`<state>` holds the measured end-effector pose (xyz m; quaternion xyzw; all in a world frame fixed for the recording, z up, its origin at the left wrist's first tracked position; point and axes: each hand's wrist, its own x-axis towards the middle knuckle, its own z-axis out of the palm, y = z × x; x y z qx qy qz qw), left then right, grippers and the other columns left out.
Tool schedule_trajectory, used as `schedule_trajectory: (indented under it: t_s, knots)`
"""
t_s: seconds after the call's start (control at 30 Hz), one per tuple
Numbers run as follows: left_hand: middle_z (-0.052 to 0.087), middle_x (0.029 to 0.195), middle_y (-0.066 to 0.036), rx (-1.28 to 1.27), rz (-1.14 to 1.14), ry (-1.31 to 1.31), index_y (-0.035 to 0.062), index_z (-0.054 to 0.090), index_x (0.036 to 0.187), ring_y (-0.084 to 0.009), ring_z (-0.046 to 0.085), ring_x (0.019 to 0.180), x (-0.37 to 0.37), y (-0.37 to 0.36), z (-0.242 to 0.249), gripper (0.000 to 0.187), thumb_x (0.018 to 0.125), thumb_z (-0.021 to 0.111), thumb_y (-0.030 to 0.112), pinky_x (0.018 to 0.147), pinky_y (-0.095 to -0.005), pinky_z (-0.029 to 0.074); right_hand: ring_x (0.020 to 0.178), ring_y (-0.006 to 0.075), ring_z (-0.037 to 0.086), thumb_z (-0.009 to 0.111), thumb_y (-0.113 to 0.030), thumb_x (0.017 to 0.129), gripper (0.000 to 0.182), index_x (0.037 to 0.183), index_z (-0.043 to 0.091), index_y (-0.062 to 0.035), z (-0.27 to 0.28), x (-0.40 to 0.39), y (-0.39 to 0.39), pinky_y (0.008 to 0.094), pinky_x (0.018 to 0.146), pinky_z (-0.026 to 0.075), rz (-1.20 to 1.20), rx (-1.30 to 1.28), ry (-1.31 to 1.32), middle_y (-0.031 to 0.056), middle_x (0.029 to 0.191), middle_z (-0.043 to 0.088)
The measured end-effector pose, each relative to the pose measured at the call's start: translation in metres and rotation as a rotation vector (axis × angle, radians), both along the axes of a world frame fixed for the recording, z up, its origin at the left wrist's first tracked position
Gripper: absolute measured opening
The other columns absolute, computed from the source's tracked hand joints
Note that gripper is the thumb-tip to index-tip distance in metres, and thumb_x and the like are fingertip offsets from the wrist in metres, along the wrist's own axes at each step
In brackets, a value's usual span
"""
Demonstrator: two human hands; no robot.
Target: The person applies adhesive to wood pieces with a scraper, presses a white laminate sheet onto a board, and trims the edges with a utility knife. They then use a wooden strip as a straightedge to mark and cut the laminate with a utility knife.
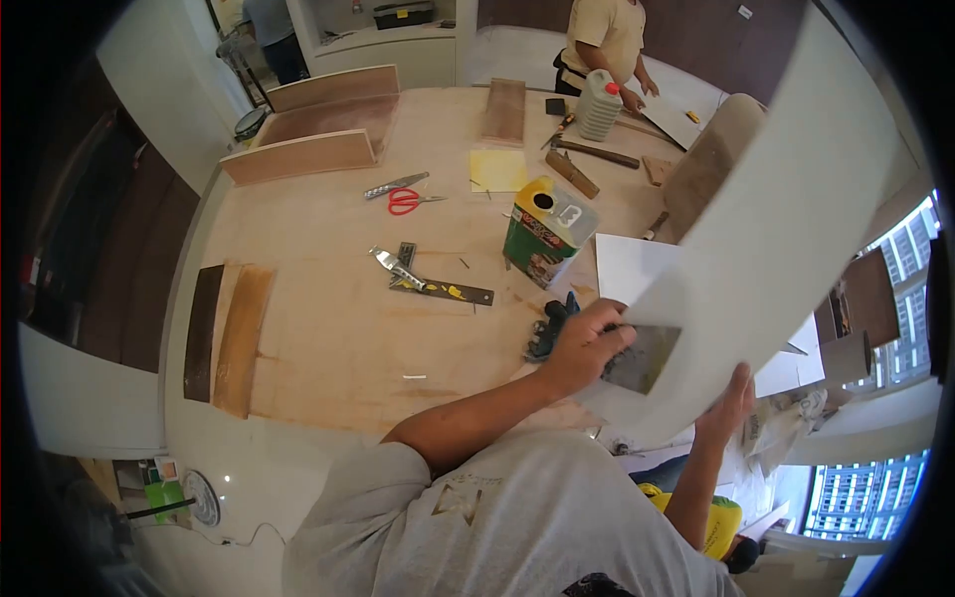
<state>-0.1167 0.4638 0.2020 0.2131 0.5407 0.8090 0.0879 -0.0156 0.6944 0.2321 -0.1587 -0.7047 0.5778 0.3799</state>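
My left hand [587, 341] grips a flat metal scraper [645, 358] and presses its blade against the lower part of a large white sheet [786, 219]. The sheet is tilted up on the right side of the view. At the sheet's bottom edge, my right hand [733, 401] holds it from below. A dark glove [548, 328] lies on the plywood table [338, 338] just left of my left hand. An open green and yellow can [545, 231] stands on the table a little beyond it.
Red scissors [405, 202], a metal square [443, 289], a yellow sheet [497, 169] and a hammer [595, 153] lie on the table. Wooden boards [298, 156] stand at the far left. Another person [607, 40] stands at the far edge beside a white jug [598, 104].
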Motion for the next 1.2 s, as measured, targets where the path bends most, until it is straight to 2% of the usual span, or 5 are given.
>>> schedule_trajectory:
  t_s: [0.17, 0.33, 0.6, 0.87, 1.2]
  knots:
    - [0.061, 0.103, -0.001, 0.145, 0.294, -0.122, 0.0026, 0.064, 0.093, -0.0076, 0.056, 0.087, -0.014, -0.050, 0.018, 0.008, 0.094, 0.066, 0.010, 0.079, -0.0231, 0.045, 0.072, 0.0118, 0.060, 0.068, -0.022, 0.094, 0.021, 0.091, 0.063, -0.0023, 0.014, -0.092, -0.015, 0.0283, 0.061, 0.051, 0.259, -0.255, -0.057, 0.0034, 0.083, 0.064]
    - [0.064, 0.093, -0.003, 0.102, 0.731, -0.170, -0.0020, 0.065, 0.096, -0.0085, 0.057, 0.086, -0.020, -0.111, 0.010, 0.009, 0.094, 0.066, 0.006, 0.079, -0.0245, 0.047, 0.063, 0.0084, 0.035, 0.080, -0.032, 0.086, 0.046, 0.065, 0.049, -0.0064, -0.022, -0.166, -0.082, 0.0303, 0.053, 0.034, 0.396, -0.270, -0.294, -0.0050, 0.065, 0.043]
    - [0.063, 0.091, -0.001, -0.031, 1.032, -0.243, -0.0010, 0.066, 0.096, -0.0089, 0.054, 0.086, -0.018, -0.188, -0.025, 0.009, 0.094, 0.066, 0.008, 0.082, -0.0264, 0.044, 0.061, 0.0105, 0.046, 0.077, -0.043, 0.086, 0.055, 0.066, 0.051, 0.0013, -0.064, -0.204, -0.180, 0.0339, 0.054, 0.043, 0.663, -0.217, -0.398, 0.0051, 0.062, 0.052]
    - [0.060, 0.080, -0.001, -0.135, 0.912, -0.348, 0.0006, 0.064, 0.088, -0.0101, 0.055, 0.074, -0.145, -0.296, -0.075, 0.010, 0.091, 0.066, 0.009, 0.069, -0.0270, 0.046, 0.060, 0.0215, 0.049, 0.075, -0.052, 0.085, 0.066, 0.068, 0.054, 0.0088, -0.142, -0.305, -0.280, 0.0424, 0.061, 0.046, 0.476, -0.084, -0.520, 0.0216, 0.061, 0.052]
    - [0.066, 0.081, -0.006, -0.172, 0.574, -0.456, -0.0029, 0.068, 0.094, -0.0144, 0.061, 0.072, -0.350, -0.327, -0.182, 0.012, 0.090, 0.065, 0.008, 0.066, -0.0308, 0.050, 0.080, 0.0260, 0.062, 0.084, -0.040, 0.078, 0.061, 0.100, 0.066, 0.0140, -0.228, -0.447, -0.302, 0.0384, 0.078, 0.052, 0.095, -0.465, -0.701, 0.0180, 0.092, 0.067]
